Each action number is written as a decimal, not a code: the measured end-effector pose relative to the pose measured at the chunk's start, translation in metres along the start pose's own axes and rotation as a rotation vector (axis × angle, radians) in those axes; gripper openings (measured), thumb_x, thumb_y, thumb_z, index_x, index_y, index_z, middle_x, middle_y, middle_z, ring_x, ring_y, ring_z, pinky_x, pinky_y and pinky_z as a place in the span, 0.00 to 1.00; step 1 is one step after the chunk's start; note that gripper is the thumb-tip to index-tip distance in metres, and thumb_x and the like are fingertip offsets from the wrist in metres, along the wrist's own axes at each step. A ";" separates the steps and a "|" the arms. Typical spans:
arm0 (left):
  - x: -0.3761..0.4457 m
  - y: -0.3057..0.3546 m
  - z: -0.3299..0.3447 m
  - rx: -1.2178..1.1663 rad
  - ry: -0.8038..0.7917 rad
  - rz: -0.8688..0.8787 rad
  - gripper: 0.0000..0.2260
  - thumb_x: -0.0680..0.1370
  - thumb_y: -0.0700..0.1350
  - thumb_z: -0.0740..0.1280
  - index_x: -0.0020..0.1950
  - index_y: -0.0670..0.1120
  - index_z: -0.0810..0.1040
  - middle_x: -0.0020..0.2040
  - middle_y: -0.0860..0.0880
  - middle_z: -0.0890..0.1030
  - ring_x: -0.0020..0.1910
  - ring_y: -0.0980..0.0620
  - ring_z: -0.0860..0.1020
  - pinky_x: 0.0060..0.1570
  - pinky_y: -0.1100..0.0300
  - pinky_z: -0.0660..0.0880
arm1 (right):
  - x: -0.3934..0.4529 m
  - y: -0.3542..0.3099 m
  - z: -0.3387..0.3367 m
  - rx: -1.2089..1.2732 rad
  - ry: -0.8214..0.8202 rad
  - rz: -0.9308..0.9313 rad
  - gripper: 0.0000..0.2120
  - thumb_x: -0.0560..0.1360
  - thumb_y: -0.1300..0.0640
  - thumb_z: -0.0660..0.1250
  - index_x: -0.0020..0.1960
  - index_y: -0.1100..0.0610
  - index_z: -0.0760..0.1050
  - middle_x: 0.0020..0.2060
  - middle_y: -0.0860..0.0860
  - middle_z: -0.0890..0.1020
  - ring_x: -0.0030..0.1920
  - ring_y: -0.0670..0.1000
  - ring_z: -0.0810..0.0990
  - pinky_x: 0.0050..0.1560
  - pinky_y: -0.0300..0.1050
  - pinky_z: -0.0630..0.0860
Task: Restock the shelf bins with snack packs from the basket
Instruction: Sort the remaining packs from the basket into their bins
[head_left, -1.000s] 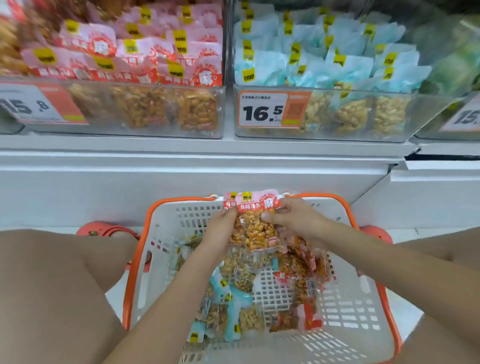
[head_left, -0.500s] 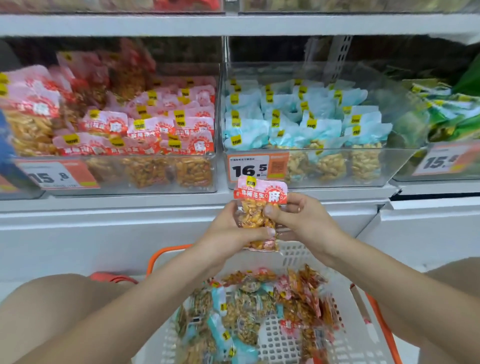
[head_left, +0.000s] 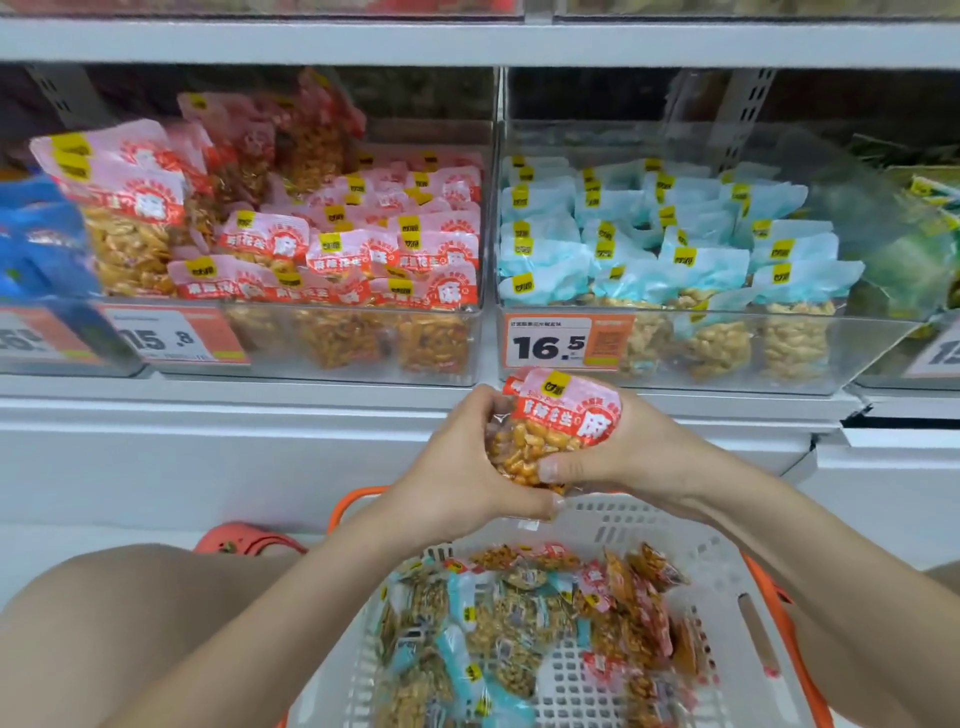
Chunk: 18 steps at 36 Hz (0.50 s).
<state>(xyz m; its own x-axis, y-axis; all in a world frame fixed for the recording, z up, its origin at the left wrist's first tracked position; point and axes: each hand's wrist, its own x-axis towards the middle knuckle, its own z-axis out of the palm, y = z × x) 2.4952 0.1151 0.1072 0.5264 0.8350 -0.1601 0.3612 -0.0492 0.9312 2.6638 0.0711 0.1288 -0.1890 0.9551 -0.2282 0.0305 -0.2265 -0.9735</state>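
— Snack pack (head_left: 558, 426), the pink one: where is it?
— Clasped between left hand (head_left: 457, 478) and right hand (head_left: 634, 452), fingers wrapped round it, above the basket (head_left: 696, 551), just below the shelf bins (head_left: 322, 338).

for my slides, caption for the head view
Both hands hold a pink-topped peanut snack pack below clear plastic shelf bins.

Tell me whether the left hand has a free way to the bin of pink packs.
Probably yes, once it lets go. The bin of pink packs stands open-topped up and to the left of the left hand, with nothing between them. For now both it and the right hand grip one pink pack.
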 end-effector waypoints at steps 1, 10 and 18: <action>-0.001 -0.001 -0.003 0.034 0.027 -0.001 0.36 0.52 0.49 0.83 0.53 0.53 0.67 0.55 0.46 0.78 0.51 0.49 0.80 0.50 0.47 0.79 | 0.000 -0.001 0.002 0.001 0.007 -0.010 0.27 0.58 0.64 0.78 0.54 0.48 0.78 0.45 0.52 0.86 0.44 0.50 0.84 0.46 0.51 0.82; -0.013 0.018 -0.060 0.050 0.282 0.130 0.26 0.60 0.51 0.80 0.45 0.52 0.65 0.45 0.54 0.73 0.41 0.61 0.72 0.39 0.73 0.69 | 0.021 -0.061 0.034 -0.136 0.131 -0.215 0.15 0.62 0.69 0.76 0.45 0.56 0.78 0.33 0.49 0.83 0.33 0.46 0.80 0.34 0.41 0.80; -0.017 -0.009 -0.150 0.622 0.645 0.228 0.14 0.73 0.53 0.71 0.46 0.48 0.68 0.40 0.53 0.71 0.45 0.46 0.73 0.42 0.50 0.71 | 0.120 -0.137 0.057 -0.129 0.263 -0.260 0.12 0.68 0.62 0.77 0.48 0.56 0.78 0.36 0.51 0.83 0.34 0.49 0.82 0.35 0.48 0.82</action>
<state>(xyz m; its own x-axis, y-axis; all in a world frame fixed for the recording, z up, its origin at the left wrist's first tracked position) 2.3671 0.1835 0.1505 0.1724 0.9032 0.3930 0.7482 -0.3796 0.5442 2.5812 0.2062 0.2352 0.0507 0.9976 0.0474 0.1412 0.0398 -0.9892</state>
